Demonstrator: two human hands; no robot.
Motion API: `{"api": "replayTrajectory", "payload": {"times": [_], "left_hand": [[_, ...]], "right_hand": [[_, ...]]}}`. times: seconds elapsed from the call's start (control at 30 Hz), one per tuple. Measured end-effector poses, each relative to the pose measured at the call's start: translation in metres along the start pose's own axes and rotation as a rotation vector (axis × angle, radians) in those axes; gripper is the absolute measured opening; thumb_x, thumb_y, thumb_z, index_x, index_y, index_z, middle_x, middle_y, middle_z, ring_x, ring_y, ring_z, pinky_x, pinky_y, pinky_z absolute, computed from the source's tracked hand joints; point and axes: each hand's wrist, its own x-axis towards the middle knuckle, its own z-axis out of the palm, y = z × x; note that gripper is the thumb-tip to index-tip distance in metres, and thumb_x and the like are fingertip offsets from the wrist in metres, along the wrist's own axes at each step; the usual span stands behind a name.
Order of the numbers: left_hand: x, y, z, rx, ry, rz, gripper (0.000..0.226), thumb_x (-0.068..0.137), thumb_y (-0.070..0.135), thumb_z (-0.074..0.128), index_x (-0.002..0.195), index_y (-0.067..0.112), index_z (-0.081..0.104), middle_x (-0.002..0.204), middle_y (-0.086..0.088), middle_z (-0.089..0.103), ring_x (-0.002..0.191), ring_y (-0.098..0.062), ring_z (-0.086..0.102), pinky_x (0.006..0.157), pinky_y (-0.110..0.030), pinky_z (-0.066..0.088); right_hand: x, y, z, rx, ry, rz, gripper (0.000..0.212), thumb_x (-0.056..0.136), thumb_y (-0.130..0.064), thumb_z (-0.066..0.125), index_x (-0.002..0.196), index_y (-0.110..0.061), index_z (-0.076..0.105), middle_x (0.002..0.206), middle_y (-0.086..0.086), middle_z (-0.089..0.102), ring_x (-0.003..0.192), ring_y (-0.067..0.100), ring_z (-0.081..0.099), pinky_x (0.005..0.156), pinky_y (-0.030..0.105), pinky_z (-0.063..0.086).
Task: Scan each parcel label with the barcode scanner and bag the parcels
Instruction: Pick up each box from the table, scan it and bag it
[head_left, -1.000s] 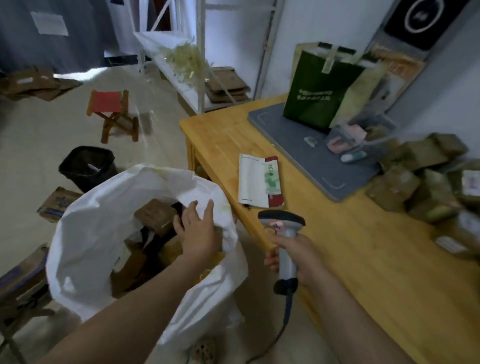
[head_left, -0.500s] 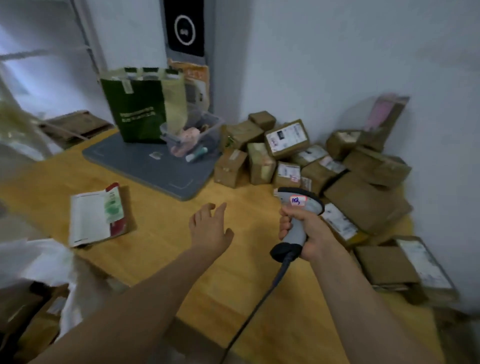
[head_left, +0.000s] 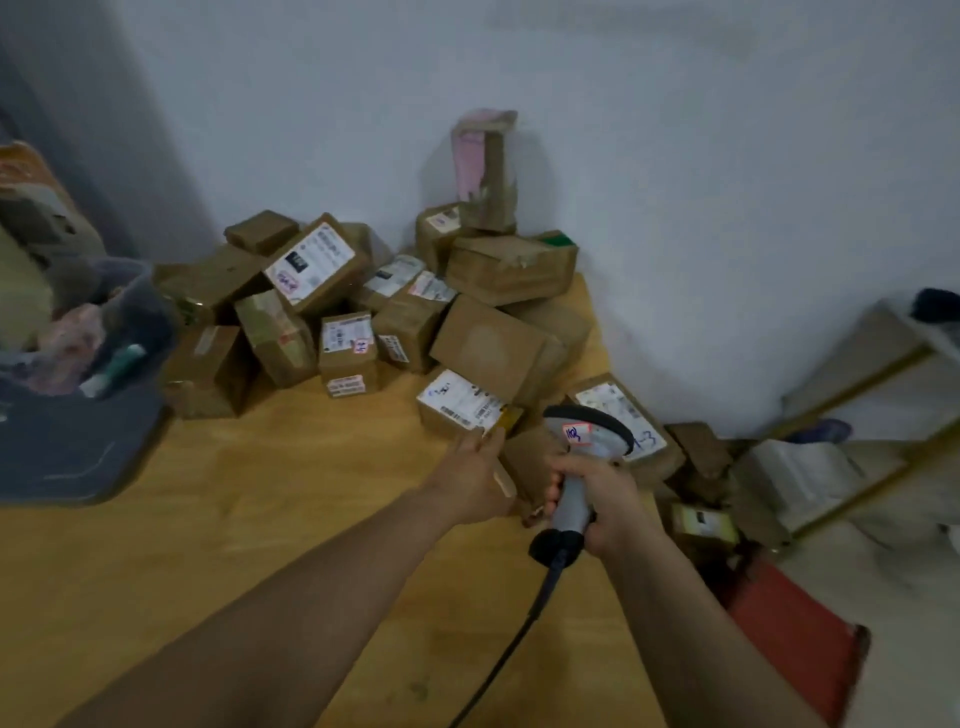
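Scanner (head_left: 589, 434) sits in the right hand (head_left: 605, 501), fingers wrapped round its handle. The left hand (head_left: 472, 480) lies against a brown parcel (head_left: 527, 465) just beside the scanner, fingers together; blur hides any curl. The parcel pile (head_left: 405, 312) crowds the wall corner, and bare table (head_left: 234, 519) spreads leftward.

I read the tabletop (head_left: 260, 519) as pale wood, smooth with a soft sheen. The parcels (head_left: 488, 348) are matt brown cardboard, some creased, with white paper labels (head_left: 311, 260). The barcode scanner (head_left: 573, 501) looks like smooth grey plastic, its cable (head_left: 524, 623) black and rubbery. The tub (head_left: 140, 301) is clear plastic.
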Motion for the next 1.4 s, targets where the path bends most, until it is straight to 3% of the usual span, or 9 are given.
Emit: {"api": "replayTrajectory", "payload": {"times": [0.13, 0.27, 0.47, 0.63, 0.77, 0.97, 1.07, 1.17, 1.4], "left_hand": [[0.025, 0.024, 0.019, 0.183, -0.129, -0.048, 0.120, 0.072, 0.068, 0.068, 0.152, 0.032, -0.014, 0.157, -0.017, -0.019, 0.145, -0.035, -0.018, 0.119, -0.049, 0.004], [0.030, 0.026, 0.035, 0.126, -0.009, -0.018, 0.109, 0.075, 0.056, 0.071, 0.153, 0.032, -0.001, 0.151, -0.019, 0.010, 0.140, -0.036, 0.011, 0.114, -0.040, 0.021], [-0.019, -0.035, 0.024, -0.497, 0.018, -0.117, 0.094, 0.066, 0.043, 0.083, 0.147, 0.028, 0.036, 0.140, -0.004, 0.038, 0.122, -0.016, 0.044, 0.084, -0.012, 0.048], [-0.080, -0.101, -0.001, -0.847, -0.104, -0.309, 0.064, 0.080, 0.025, 0.076, 0.138, 0.017, 0.050, 0.126, 0.000, 0.056, 0.104, -0.011, 0.056, 0.077, -0.018, 0.046], [-0.107, -0.138, -0.008, -0.757, 0.091, -0.352, 0.074, 0.072, 0.045, 0.074, 0.138, 0.020, 0.052, 0.129, -0.001, 0.058, 0.117, -0.019, 0.055, 0.096, -0.031, 0.046], [-0.107, -0.127, -0.001, -0.077, 0.112, -0.271, 0.122, 0.062, 0.069, 0.072, 0.154, 0.024, 0.004, 0.153, -0.012, 0.022, 0.142, -0.030, 0.018, 0.113, -0.042, 0.027], [-0.108, -0.127, -0.004, -0.363, 0.103, -0.395, 0.106, 0.060, 0.061, 0.067, 0.147, 0.017, 0.024, 0.135, -0.015, 0.039, 0.131, -0.032, 0.035, 0.103, -0.039, 0.041], [-0.109, -0.132, -0.010, -0.526, 0.103, -0.489, 0.118, 0.068, 0.062, 0.067, 0.154, 0.016, 0.001, 0.154, -0.015, 0.011, 0.143, -0.033, 0.014, 0.112, -0.040, 0.027], [-0.075, -0.078, -0.018, -0.131, 0.254, -0.426, 0.091, 0.083, 0.066, 0.054, 0.151, 0.042, -0.002, 0.156, -0.014, -0.008, 0.143, -0.035, -0.003, 0.111, -0.049, 0.024]], "right_hand": [[0.000, 0.008, -0.026, 0.046, 0.080, 0.012, 0.028, 0.087, -0.003, 0.061, 0.062, -0.006, 0.051, 0.046, 0.005, 0.048, 0.040, 0.016, 0.045, 0.041, 0.024, 0.042], [0.001, 0.015, -0.040, 0.063, 0.135, -0.014, 0.027, 0.088, -0.001, 0.060, 0.063, -0.006, 0.050, 0.048, 0.005, 0.048, 0.043, 0.016, 0.044, 0.043, 0.026, 0.041], [0.003, 0.031, -0.036, 0.006, 0.141, -0.057, 0.016, 0.084, 0.000, 0.064, 0.075, -0.005, 0.052, 0.054, 0.009, 0.050, 0.043, 0.019, 0.047, 0.042, 0.027, 0.043], [0.006, 0.052, 0.005, -0.096, 0.014, -0.063, 0.012, 0.081, 0.001, 0.067, 0.077, -0.002, 0.056, 0.057, 0.010, 0.053, 0.046, 0.020, 0.049, 0.045, 0.028, 0.044], [0.005, 0.070, 0.040, -0.163, -0.091, -0.037, 0.010, 0.080, 0.003, 0.066, 0.078, -0.001, 0.057, 0.056, 0.010, 0.052, 0.044, 0.019, 0.049, 0.044, 0.027, 0.044], [0.004, 0.077, 0.061, -0.200, -0.078, -0.033, 0.010, 0.078, 0.004, 0.067, 0.077, -0.001, 0.058, 0.056, 0.009, 0.052, 0.043, 0.018, 0.048, 0.043, 0.026, 0.043], [0.002, 0.077, 0.061, -0.213, -0.084, -0.040, 0.010, 0.078, 0.004, 0.066, 0.077, -0.002, 0.058, 0.057, 0.009, 0.052, 0.045, 0.018, 0.049, 0.045, 0.026, 0.043], [0.001, 0.078, 0.063, -0.225, -0.102, -0.039, 0.009, 0.078, 0.004, 0.066, 0.080, -0.001, 0.059, 0.057, 0.008, 0.053, 0.045, 0.018, 0.049, 0.044, 0.025, 0.043], [0.001, 0.080, 0.071, -0.204, -0.054, -0.047, 0.009, 0.078, 0.002, 0.067, 0.082, 0.000, 0.060, 0.058, 0.009, 0.054, 0.046, 0.018, 0.049, 0.044, 0.026, 0.043]]}}
